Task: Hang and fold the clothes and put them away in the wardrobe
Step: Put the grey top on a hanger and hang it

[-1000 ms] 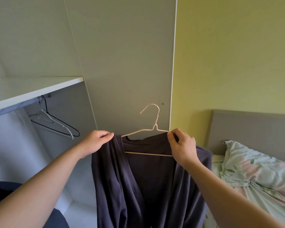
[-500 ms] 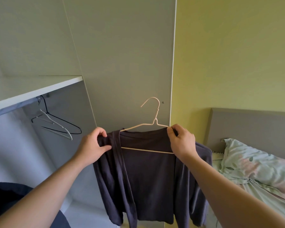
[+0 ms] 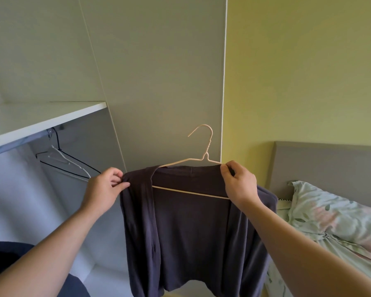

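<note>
A dark grey-purple cardigan [image 3: 193, 228] hangs open-fronted on a thin cream wire hanger [image 3: 204, 151], held up in front of the wardrobe. My left hand [image 3: 104, 189] pinches the cardigan's left shoulder at the hanger's end. My right hand [image 3: 239, 183] grips the right shoulder of the cardigan together with the hanger's arm. The hanger's hook points up and left, free of any rail. The open wardrobe [image 3: 51, 116] is to the left, with a white shelf above its hanging space.
Two empty wire hangers, one dark [image 3: 73, 166] and one white [image 3: 71, 162], hang under the shelf. A closed wardrobe door [image 3: 159, 71] stands behind the cardigan. A bed with floral bedding [image 3: 334, 219] and a grey headboard lies on the right. Dark fabric [image 3: 0, 258] shows at lower left.
The cardigan has been lifted and now hangs in full. Its left shoulder has been pulled out over the hanger's end, my left hand moving slightly left with it. My right hand keeps its hold.
</note>
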A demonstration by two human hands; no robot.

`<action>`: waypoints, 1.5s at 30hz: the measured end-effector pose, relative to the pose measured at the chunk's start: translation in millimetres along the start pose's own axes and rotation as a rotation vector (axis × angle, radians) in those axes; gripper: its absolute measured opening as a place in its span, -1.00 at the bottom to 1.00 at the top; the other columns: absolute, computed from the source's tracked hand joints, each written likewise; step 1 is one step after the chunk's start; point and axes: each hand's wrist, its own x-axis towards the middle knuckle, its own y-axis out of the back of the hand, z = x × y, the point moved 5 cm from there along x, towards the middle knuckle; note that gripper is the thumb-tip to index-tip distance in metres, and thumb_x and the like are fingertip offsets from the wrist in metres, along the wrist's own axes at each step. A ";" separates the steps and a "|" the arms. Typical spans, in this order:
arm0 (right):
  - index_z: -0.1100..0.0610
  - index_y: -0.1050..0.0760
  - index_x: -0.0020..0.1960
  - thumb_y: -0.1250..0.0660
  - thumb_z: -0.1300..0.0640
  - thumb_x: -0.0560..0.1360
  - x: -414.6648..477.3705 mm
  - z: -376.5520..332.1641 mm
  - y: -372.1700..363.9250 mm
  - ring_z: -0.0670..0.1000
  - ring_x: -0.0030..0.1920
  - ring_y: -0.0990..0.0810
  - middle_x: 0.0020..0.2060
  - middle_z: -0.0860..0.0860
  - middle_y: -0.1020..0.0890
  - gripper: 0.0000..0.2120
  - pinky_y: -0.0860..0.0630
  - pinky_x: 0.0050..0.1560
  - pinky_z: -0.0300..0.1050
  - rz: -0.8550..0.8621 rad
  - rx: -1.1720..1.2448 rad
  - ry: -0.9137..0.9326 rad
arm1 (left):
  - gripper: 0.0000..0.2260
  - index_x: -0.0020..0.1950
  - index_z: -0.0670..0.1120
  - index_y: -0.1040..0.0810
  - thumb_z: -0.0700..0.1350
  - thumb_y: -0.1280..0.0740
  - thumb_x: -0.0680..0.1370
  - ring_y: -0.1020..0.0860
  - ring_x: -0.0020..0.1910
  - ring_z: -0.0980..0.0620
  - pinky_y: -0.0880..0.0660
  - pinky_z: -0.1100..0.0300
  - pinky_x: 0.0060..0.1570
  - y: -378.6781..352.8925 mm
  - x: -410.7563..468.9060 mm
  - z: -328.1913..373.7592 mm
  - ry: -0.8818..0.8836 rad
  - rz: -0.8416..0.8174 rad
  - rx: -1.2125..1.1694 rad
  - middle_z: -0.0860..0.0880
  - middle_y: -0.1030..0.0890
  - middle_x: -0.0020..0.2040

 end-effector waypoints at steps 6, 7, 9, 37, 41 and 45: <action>0.00 -0.48 -0.12 -0.20 -0.03 0.66 -1.8 -4.0 -8.7 0.07 -0.17 -0.50 -0.27 -0.10 -0.56 -0.78 -0.47 0.11 0.17 0.013 -0.013 0.043 | -0.92 0.00 -0.04 -0.70 -0.18 -0.46 0.55 -0.67 -0.21 0.03 -0.45 0.21 -0.20 10.7 -4.2 8.9 -0.022 0.144 0.144 -0.04 -0.74 -0.10; -0.02 -0.46 -0.14 -0.20 -0.03 0.66 -1.8 -5.1 -9.6 0.06 -0.18 -0.49 -0.28 -0.11 -0.54 -0.78 -0.47 0.10 0.17 0.019 -0.010 0.050 | -0.93 0.01 -0.06 -0.69 -0.20 -0.43 0.57 -0.67 -0.28 0.06 -0.47 0.22 -0.23 11.5 -3.9 11.2 -0.013 0.151 0.123 -0.05 -0.73 -0.10; -0.03 -0.45 -0.15 -0.20 -0.03 0.66 -1.0 -5.9 -11.2 0.05 -0.19 -0.49 -0.28 -0.11 -0.54 -0.78 -0.47 0.09 0.17 0.024 0.003 0.054 | -0.92 -0.01 -0.04 -0.62 -0.21 -0.37 0.61 -0.62 -0.45 0.19 -0.46 0.38 -0.32 14.6 -1.3 18.0 0.000 0.166 0.060 -0.02 -0.67 -0.12; 0.00 -0.44 -0.08 -0.08 -0.09 0.68 -0.7 4.4 -31.8 0.07 -0.14 -0.49 -0.18 -0.07 -0.55 -0.72 -0.29 0.04 0.00 -0.126 -0.184 0.097 | -0.59 -0.12 -0.03 -0.30 0.26 0.08 0.62 -0.54 -0.27 -0.23 -0.50 -0.05 -0.29 -54.5 -23.8 90.9 -0.440 -0.249 0.321 -0.02 -0.53 -0.31; -0.03 -0.44 -0.07 -0.06 -0.12 0.68 -9.4 0.6 -38.4 0.05 -0.15 -0.47 -0.19 -0.11 -0.53 -0.72 -0.29 0.03 0.01 -0.137 -0.255 0.140 | -0.63 -0.09 0.04 -0.25 0.29 0.09 0.64 -0.50 -0.36 -0.14 -0.32 0.07 -0.44 -68.1 -30.6 92.8 -0.453 -0.278 0.329 0.05 -0.51 -0.36; -0.07 -0.40 -0.08 -0.04 -0.12 0.68 -13.6 -5.4 -45.1 0.06 -0.17 -0.45 -0.20 -0.14 -0.48 -0.74 -0.28 -0.01 0.00 -0.114 -0.323 0.167 | -0.69 -0.19 0.05 -0.22 0.17 -0.05 0.67 -0.39 -0.37 -0.06 -0.26 0.09 -0.40 -71.7 -35.9 93.6 -0.442 -0.258 0.277 0.10 -0.37 -0.35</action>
